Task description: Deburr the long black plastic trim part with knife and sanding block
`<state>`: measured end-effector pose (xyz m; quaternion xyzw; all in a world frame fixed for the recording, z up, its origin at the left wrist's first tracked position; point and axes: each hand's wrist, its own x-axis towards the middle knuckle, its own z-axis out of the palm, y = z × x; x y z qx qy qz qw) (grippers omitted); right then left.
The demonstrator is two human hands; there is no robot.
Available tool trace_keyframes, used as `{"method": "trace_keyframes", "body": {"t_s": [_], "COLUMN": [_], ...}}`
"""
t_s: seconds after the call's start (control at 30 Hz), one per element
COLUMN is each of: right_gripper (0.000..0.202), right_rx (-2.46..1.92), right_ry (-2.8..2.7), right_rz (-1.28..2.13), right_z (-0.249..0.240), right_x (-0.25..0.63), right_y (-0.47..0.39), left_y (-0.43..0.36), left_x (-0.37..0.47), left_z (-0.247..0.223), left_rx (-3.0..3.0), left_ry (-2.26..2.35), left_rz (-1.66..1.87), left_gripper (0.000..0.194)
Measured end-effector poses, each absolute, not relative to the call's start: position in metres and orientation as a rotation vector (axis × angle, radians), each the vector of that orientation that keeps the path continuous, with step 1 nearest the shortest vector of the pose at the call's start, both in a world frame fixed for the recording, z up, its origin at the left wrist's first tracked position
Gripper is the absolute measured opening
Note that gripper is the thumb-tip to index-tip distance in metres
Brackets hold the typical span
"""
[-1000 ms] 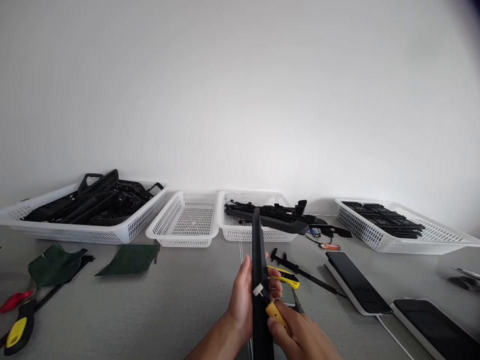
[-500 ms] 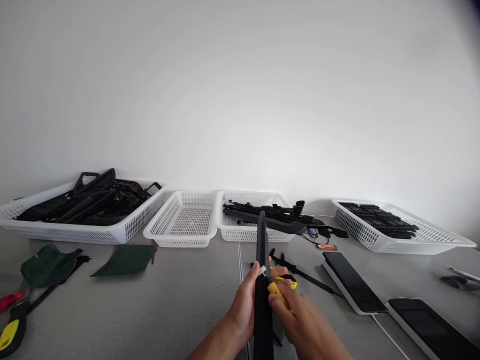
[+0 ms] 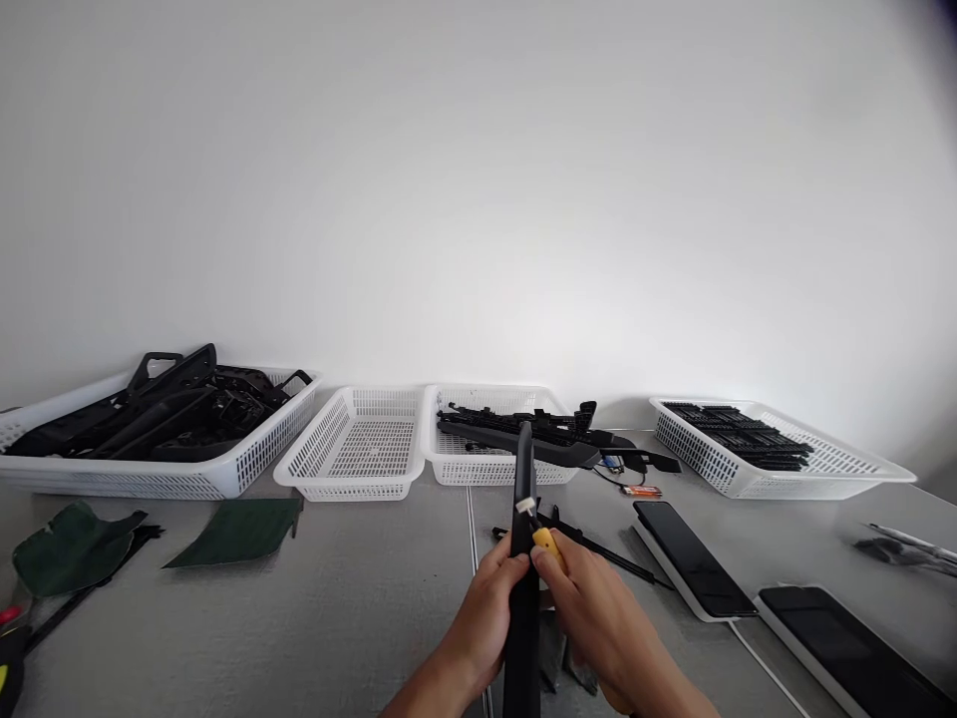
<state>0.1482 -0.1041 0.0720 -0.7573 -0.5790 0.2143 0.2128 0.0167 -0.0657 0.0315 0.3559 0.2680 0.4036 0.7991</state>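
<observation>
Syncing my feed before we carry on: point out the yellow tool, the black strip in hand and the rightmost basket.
Yellow tool (image 3: 548, 542): head view, handle.
Black strip (image 3: 524, 610): head view, mid-length.
Rightmost basket (image 3: 797, 486): head view, front wall.

A person's left forearm, bare and smooth, shows at the bottom edge of the frame, just left of centre. It tapers through a slim wrist to the left grip, a bare hand with a rounded thumb. Towards the lower right, the right forearm is bare too, broad where the frame cuts it off and narrower towards the right grip, also a bare hand.
</observation>
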Motion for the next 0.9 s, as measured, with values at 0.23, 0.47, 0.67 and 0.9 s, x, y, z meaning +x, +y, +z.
{"method": "trace_keyframes", "body": {"t_s": [0.23, 0.47, 0.67, 0.9], "right_gripper": [0.036, 0.04, 0.041, 0.042], "right_rx": [-2.083, -2.096, -2.081, -2.06], "right_ry": [-1.556, -1.464, -1.382, -1.37], "right_rz": [0.576, 0.529, 0.491, 0.505], "right_z": [0.081, 0.085, 0.09, 0.095], "right_x": [0.159, 0.173, 0.183, 0.181], "right_y": [-0.094, -0.086, -0.084, -0.09], "left_y": [-0.073, -0.076, -0.082, -0.083], "left_x": [0.016, 0.02, 0.021, 0.02], "left_z": [0.043, 0.031, 0.025, 0.029], "left_rx": [0.908, 1.02, 1.062, 1.083], "left_ry": [0.531, 0.492, 0.488, 0.492], "left_rz": [0.77, 0.707, 0.669, 0.67], "left_gripper": [0.045, 0.049, 0.053, 0.04]}}
